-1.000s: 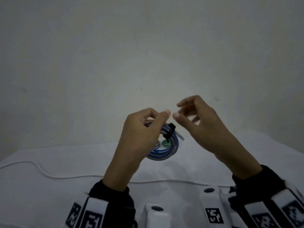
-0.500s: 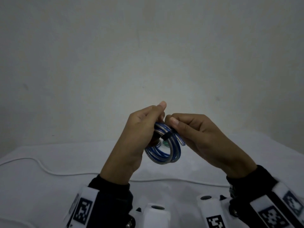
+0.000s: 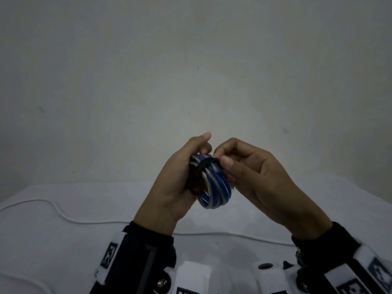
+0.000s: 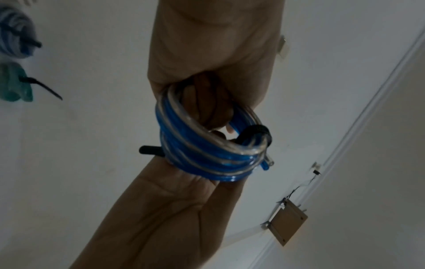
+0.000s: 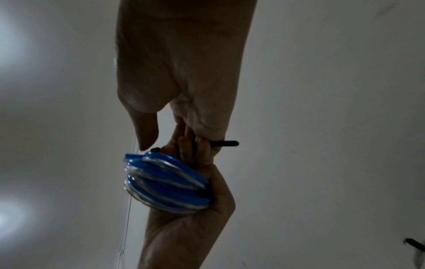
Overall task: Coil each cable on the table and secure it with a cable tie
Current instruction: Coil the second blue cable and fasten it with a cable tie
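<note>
A coil of blue and clear cable [image 3: 214, 187] is held up above the table. My left hand [image 3: 203, 145] grips it from the left, fingers curled through the loop. A black cable tie [image 3: 206, 162] wraps the top of the coil. My right hand [image 3: 220, 159] pinches the tie at its right end between thumb and fingers. In the left wrist view the tie's band [image 4: 257, 131] crosses the coil [image 4: 207, 158] and its tail [image 4: 149, 151] sticks out to the left. The right wrist view shows the tail [image 5: 226, 143] passing out between my right fingers, above the coil [image 5: 165, 182].
A loose white cable [image 3: 63, 216] runs across the white table cover [image 3: 106, 198] below my hands. The left wrist view shows a pale blue coil [image 4: 13, 34] and a green coil [image 4: 12, 87], each with a black tie. A plain wall stands behind.
My right hand, open and apart from the coil a second ago, has closed in and now pinches the tie. The coil has turned so that the tie lies across its top.
</note>
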